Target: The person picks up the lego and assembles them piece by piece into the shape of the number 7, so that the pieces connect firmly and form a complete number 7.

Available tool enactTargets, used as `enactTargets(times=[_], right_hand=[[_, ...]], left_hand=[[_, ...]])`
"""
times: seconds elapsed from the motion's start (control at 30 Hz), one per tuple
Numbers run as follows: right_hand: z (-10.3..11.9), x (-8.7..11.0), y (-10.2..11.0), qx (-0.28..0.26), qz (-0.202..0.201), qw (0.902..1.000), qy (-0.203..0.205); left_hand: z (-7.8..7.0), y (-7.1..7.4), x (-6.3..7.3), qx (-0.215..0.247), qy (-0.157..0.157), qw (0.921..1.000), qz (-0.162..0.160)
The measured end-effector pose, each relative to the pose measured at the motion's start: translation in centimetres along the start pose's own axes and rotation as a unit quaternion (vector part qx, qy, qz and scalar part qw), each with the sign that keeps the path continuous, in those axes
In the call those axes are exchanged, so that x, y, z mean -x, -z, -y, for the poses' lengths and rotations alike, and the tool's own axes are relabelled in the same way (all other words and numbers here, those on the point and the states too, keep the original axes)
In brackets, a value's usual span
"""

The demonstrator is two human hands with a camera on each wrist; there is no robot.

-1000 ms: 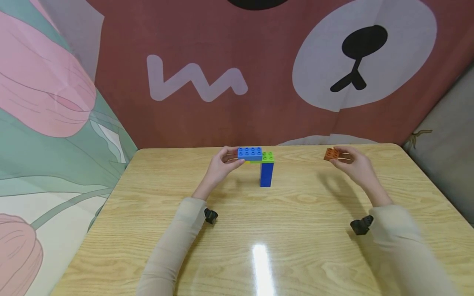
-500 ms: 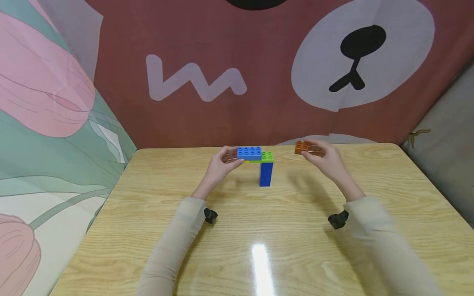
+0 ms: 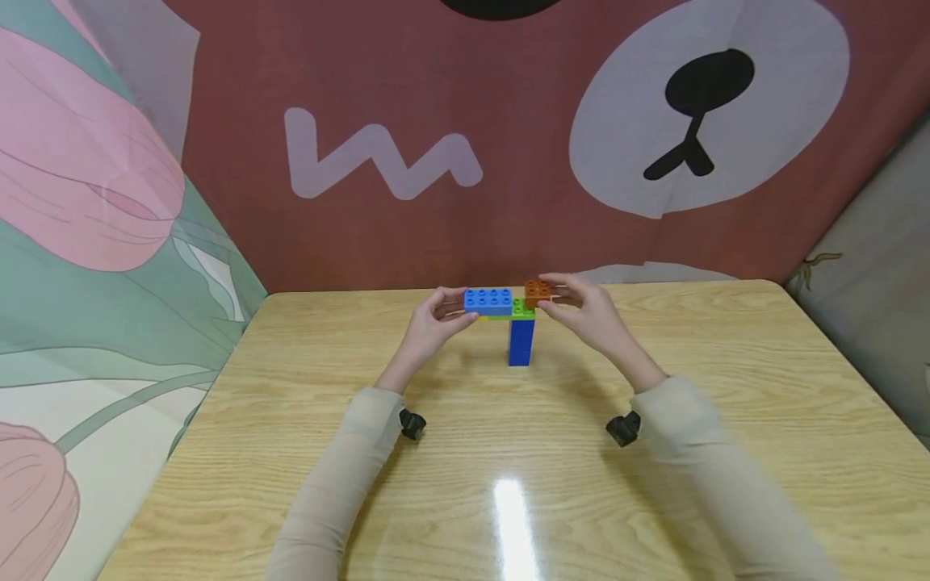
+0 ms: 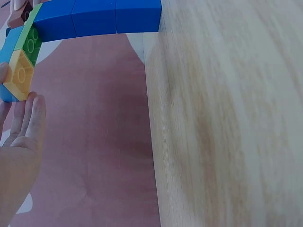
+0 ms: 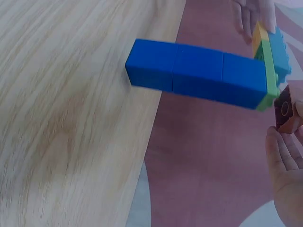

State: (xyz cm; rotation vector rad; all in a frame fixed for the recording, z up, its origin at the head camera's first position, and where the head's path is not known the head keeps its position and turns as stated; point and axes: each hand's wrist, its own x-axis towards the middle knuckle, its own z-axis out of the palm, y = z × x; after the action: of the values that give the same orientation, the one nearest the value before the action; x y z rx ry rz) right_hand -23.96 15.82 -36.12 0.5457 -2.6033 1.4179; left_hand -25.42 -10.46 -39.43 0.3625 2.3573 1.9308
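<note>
A column of dark blue building blocks (image 3: 519, 343) stands upright on the table, capped by a green block (image 3: 519, 309) that juts out to the left. On the green block's left part lies a light blue block (image 3: 488, 302), and a yellow block (image 4: 20, 78) sits under the overhang. My left hand (image 3: 436, 319) pinches the light blue block's left end between thumb and fingers. My right hand (image 3: 584, 311) pinches an orange-brown block (image 3: 537, 294) just above the green block's bare right studs. In the right wrist view a small gap shows between the orange-brown block and the green one.
The wooden table (image 3: 349, 484) reaches back to a brown cloth backdrop (image 3: 378, 234) with a printed bear. The structure stands near the table's far edge. Small black wrist cameras (image 3: 412, 424) are at both cuffs.
My right hand has carried the orange-brown block leftward, from well right of the structure to just over the green block's right end. My left hand stays on the light blue block.
</note>
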Motion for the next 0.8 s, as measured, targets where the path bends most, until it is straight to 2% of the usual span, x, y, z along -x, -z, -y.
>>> enactTargets(times=[0.17, 0.4, 0.63, 0.8], right_hand=[[0.3, -0.2, -0.9, 0.000, 0.005, 1.0000, 0.007], [0.4, -0.3, -1.5, 0.004, 0.013, 0.9999, -0.003], [0.4, -0.3, -1.7, 0.013, 0.017, 0.9997, 0.010], [0.4, -0.2, -1.7, 0.018, 0.016, 0.9995, 0.023]], left_hand=[[-0.1, 0.1, 0.0, 0.006, 0.009, 0.9999, 0.006], [-0.1, 0.0, 0.0, 0.005, 0.006, 0.9999, 0.009], [0.1, -0.1, 0.0, 0.012, -0.013, 0.9998, 0.002], [0.2, 0.0, 0.0, -0.001, -0.027, 0.9996, 0.006]])
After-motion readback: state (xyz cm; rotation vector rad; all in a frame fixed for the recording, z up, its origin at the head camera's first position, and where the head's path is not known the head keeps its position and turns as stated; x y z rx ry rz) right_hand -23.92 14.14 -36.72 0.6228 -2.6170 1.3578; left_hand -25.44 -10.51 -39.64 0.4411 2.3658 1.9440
